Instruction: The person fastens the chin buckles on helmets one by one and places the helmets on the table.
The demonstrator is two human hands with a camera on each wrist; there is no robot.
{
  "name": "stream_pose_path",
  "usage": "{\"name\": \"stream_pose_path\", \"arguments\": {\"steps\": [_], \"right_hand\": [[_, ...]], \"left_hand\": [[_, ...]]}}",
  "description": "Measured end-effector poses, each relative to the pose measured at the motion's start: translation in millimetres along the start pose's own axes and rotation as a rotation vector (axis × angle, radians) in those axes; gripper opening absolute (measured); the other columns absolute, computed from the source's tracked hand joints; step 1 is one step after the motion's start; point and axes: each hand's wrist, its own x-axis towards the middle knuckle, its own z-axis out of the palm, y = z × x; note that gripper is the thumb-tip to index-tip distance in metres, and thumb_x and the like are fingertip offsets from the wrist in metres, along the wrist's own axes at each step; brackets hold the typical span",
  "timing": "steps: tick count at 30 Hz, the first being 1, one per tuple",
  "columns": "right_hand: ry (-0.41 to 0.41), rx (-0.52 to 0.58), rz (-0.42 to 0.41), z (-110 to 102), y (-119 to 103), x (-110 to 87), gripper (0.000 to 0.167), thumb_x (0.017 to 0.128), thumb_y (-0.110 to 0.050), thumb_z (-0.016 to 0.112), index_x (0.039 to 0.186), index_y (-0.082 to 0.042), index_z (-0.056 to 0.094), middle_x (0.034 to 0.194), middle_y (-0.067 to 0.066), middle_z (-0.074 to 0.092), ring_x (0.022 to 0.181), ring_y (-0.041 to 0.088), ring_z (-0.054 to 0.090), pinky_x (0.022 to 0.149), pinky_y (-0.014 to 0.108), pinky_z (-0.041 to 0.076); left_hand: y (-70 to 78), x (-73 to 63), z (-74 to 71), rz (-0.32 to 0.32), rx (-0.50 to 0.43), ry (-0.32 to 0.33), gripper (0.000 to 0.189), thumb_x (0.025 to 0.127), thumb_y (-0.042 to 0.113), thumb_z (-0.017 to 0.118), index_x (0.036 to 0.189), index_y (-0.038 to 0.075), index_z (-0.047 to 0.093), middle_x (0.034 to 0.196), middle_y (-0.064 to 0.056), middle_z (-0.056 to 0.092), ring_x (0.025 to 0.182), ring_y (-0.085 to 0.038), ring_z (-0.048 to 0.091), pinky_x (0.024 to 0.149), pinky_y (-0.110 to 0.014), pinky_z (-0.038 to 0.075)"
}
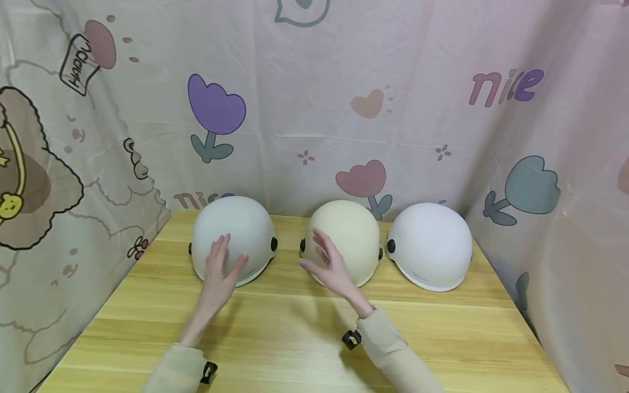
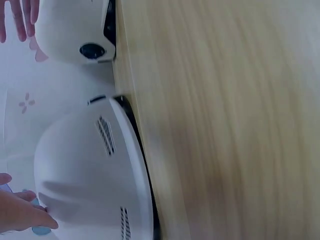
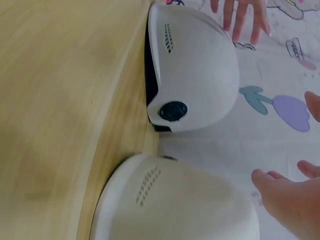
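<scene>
Three helmets stand in a row, rim down, near the back of the table. The left one is a pale grey helmet [image 1: 248, 226], the middle one a cream helmet [image 1: 351, 229] and the right one a white helmet [image 1: 432, 245]. My left hand [image 1: 219, 278] is raised in front of the pale grey helmet, fingers extended and thumb apart; in the left wrist view that hand [image 2: 22, 212] overlaps the helmet shell [image 2: 80, 155]. Before the cream helmet, my right hand [image 1: 334, 267] holds nothing, its fingers spread and slightly bent.
The wooden table [image 1: 285, 338] extends in front of the helmets. A printed curtain [image 1: 295, 98] hangs right behind them and along both sides. On each wrist, near the sleeve cuff, sits a small black device [image 1: 351, 339].
</scene>
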Motion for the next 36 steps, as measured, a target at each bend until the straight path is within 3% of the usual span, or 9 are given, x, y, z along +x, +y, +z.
{"name": "stream_pose_path", "arguments": {"steps": [6,12,18,26,31,36], "right_hand": [[0.107,0.029,-0.071,-15,2,-6.0,0.076,0.088,0.004,0.071,0.153,0.005,0.031,0.158,0.031,0.032,0.147,0.048,0.032,0.124,0.052,0.027],[0.270,0.013,-0.134,-33,7,-11.0,0.067,0.086,0.009,0.070,0.146,0.009,0.041,0.151,0.031,0.042,0.143,0.044,0.039,0.123,0.045,0.031],[0.403,-0.011,-0.111,-52,18,-16.1,0.058,0.087,0.011,0.069,0.141,0.010,0.047,0.148,0.027,0.047,0.143,0.036,0.041,0.125,0.038,0.030],[0.471,-0.083,-0.095,-70,33,-22.3,0.057,0.086,0.008,0.072,0.138,0.010,0.050,0.145,0.028,0.048,0.142,0.041,0.041,0.126,0.051,0.025],[0.487,-0.106,-0.090,-79,43,-25.3,0.056,0.087,0.007,0.071,0.138,0.010,0.050,0.147,0.029,0.045,0.143,0.044,0.038,0.126,0.055,0.022],[0.480,-0.109,-0.018,-87,54,-29.1,0.056,0.090,0.000,0.071,0.141,0.005,0.049,0.153,0.025,0.041,0.148,0.040,0.034,0.127,0.054,0.021]], "left_hand": [[6.1,-2.1,14.8,0.014,-0.027,-0.013,0.071,0.103,0.034,0.056,0.161,0.013,0.023,0.170,-0.017,0.011,0.158,-0.040,-0.001,0.120,-0.075,0.004],[10.8,-2.9,31.5,0.047,-0.049,-0.049,0.070,0.103,0.032,0.056,0.161,0.010,0.023,0.170,-0.018,0.011,0.157,-0.042,0.003,0.119,-0.076,0.009],[16.0,-1.9,47.0,0.108,-0.069,-0.095,0.070,0.103,0.030,0.056,0.160,0.006,0.023,0.168,-0.020,0.016,0.157,-0.043,0.008,0.121,-0.072,0.011],[20.8,-1.7,65.5,0.128,-0.084,-0.154,0.070,0.104,0.029,0.053,0.161,0.008,0.019,0.167,-0.023,0.018,0.155,-0.045,0.014,0.121,-0.071,0.013],[20.6,2.1,79.0,0.082,-0.100,-0.203,0.072,0.104,0.033,0.052,0.162,0.011,0.016,0.168,-0.021,0.017,0.154,-0.045,0.016,0.118,-0.074,0.014],[22.3,8.1,91.0,0.038,-0.137,-0.236,0.074,0.104,0.036,0.053,0.163,0.013,0.014,0.168,-0.019,0.015,0.154,-0.046,0.015,0.117,-0.075,0.014]]}}
